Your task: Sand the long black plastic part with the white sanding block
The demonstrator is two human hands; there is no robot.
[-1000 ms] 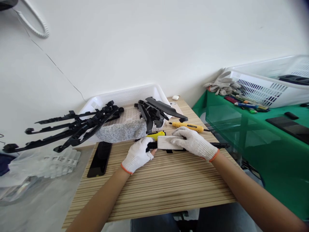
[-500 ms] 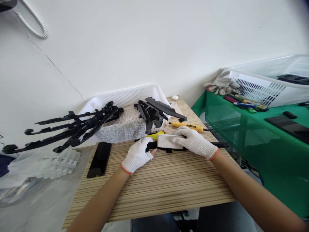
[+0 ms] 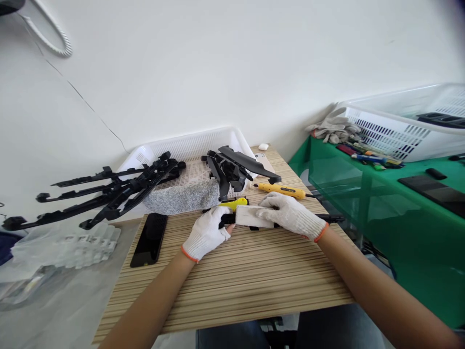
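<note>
My left hand (image 3: 209, 233), in a white glove with an orange cuff, is closed on the left end of a long black plastic part (image 3: 330, 218) lying across the table. My right hand (image 3: 290, 214), gloved the same way, grips a flat white block (image 3: 252, 216) by its right end. The block lies over the middle of the black part and hides some of it. A yellow-green tool (image 3: 237, 202) sits just behind the block. The yellow electric screwdriver (image 3: 282, 190) rests behind my right hand.
A white basket (image 3: 238, 138) at the back holds black parts (image 3: 134, 189) that stick out left, with grey foam (image 3: 185, 198) at its front. A black phone (image 3: 149, 240) lies on the striped table (image 3: 254, 286). Right: a green-covered table (image 3: 348, 194) with pens, gloves and another basket.
The white block and my right hand have shifted slightly toward the left and nearer the front of the table. My left hand stays in place on the black part.
</note>
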